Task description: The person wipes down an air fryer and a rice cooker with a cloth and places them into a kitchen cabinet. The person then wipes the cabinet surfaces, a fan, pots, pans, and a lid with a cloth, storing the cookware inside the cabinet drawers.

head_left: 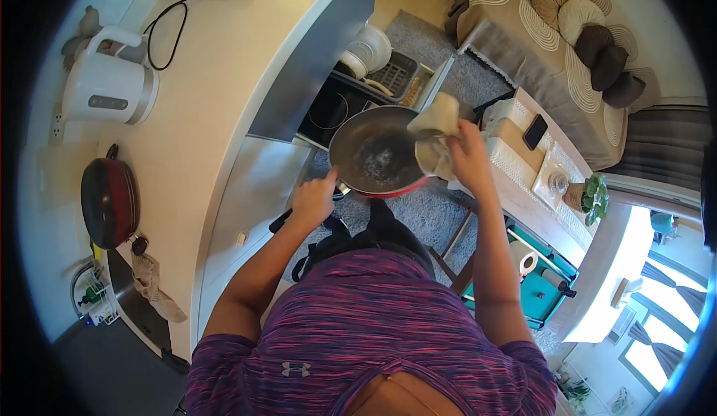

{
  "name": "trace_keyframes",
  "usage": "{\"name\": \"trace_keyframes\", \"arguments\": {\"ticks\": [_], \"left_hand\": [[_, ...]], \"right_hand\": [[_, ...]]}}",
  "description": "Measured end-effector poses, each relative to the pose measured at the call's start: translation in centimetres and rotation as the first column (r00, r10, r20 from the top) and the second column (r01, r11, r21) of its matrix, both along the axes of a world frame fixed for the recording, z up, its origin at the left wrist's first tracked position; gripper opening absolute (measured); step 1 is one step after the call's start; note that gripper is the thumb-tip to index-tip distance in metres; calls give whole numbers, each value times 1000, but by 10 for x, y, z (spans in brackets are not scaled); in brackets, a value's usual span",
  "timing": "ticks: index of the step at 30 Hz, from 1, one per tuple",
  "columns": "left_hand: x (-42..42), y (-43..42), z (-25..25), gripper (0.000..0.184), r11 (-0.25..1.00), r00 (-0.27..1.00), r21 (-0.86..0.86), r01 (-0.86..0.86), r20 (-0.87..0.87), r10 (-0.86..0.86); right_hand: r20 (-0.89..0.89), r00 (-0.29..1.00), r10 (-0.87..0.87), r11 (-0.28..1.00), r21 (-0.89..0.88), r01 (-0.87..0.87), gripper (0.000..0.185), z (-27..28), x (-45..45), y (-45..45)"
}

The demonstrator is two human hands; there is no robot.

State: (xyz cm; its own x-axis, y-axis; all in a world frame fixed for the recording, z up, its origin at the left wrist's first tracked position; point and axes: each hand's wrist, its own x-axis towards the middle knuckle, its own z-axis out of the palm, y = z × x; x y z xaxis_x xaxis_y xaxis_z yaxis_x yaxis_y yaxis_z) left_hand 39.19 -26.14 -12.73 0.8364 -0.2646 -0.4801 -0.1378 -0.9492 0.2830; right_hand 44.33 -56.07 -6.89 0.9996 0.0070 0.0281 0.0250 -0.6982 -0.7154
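A wide frying pan with a dark inside and a red outer wall is held up in front of my body. My left hand is closed on the pan's handle at its near left edge. A pale, crumpled cloth is gripped in my right hand. Part of the cloth hangs over the pan's right rim, against the inside. Light glints off the middle of the pan's base.
A counter on the left carries a white kettle, a red and black pan and a brown cloth. Beyond the pan are a black hob and a dish rack. A table with a phone stands right.
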Motion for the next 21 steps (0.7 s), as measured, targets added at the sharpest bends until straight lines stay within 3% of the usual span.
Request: {"name": "trace_keyframes", "arguments": {"ticks": [1,2,4,8,10,12,16,18,19,21], "left_hand": [[0,2,-14,62,1000,1000,1,-3,-6,3],[0,4,-28,60,998,997,-9,-67,-35,66],[6,6,-61,58,991,990,-17,-130,-64,129],[41,-11,-117,53,958,943,-14,-287,-178,280],[65,-23,-147,54,939,912,17,-342,-233,337],[83,-35,-187,59,855,815,37,-517,-282,505],[113,-53,-263,65,776,735,37,-629,-297,610],[121,-65,-300,69,599,568,42,-800,-266,778],[127,-71,-309,69,597,563,49,-801,-278,778],[141,-78,-327,74,446,427,20,-895,-255,868]], "right_hand": [[24,996,-87,979,186,81,27,4,-1,-6],[19,996,-84,979,187,79,27,8,-3,-10],[-231,945,-231,851,423,312,26,10,-6,-16],[-264,939,-222,852,415,318,23,-31,-12,-23],[-409,894,-182,909,276,311,24,-44,-14,-24],[-424,886,-188,896,295,331,24,-63,-12,-25],[-466,846,-258,855,297,425,24,-99,-16,-29],[-505,820,-268,848,279,450,23,-115,-21,-31],[-514,814,-269,851,269,451,23,-122,-24,-33],[-570,778,-266,853,238,465,22,-132,-30,-32]]}}
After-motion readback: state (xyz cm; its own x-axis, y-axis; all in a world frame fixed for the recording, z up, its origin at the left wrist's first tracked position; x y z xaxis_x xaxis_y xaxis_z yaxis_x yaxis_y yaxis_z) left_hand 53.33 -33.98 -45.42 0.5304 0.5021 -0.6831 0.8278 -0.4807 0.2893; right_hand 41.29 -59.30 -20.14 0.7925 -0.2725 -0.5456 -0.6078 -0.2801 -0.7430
